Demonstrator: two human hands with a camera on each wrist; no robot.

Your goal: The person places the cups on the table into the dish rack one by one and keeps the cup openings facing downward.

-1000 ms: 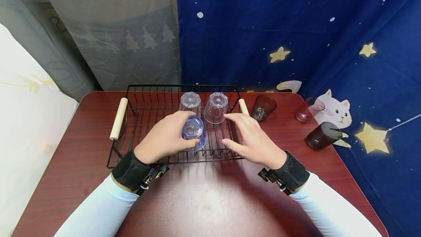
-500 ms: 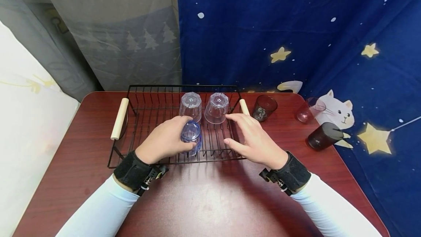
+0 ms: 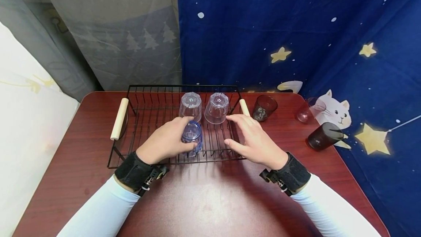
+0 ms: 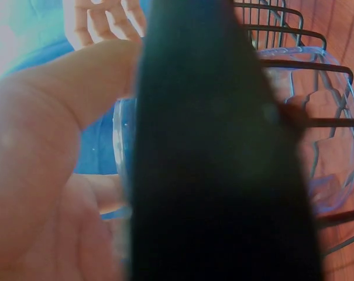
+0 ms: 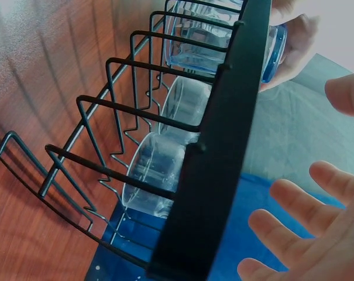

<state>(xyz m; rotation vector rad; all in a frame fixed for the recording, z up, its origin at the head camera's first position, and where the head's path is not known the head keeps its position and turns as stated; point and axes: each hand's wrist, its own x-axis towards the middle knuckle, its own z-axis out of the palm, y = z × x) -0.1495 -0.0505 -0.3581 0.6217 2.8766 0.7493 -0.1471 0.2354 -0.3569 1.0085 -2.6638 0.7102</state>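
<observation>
In the head view my left hand holds an upside-down blue-tinted drinking glass between thumb and fingers, in the front part of a black wire dish rack. The right wrist view shows that glass inside the rack wires, with fingers around its base end. Behind it, two clear drinking glasses, a left one and a right one, stand upside down side by side. My right hand hovers over the rack's right end, fingers spread and holding nothing, its fingertips close to the right clear glass.
Right of the rack, a dark tinted glass, a pinkish clear glass and a dark grey glass stand on the red-brown table. Wooden handles top the rack's ends. Curtains hang behind the table.
My left hand has brought the blue-tinted glass slightly left and down toward the rack's front, and it stands straighter. Over the last half second it has barely moved. The right hand has hardly moved.
</observation>
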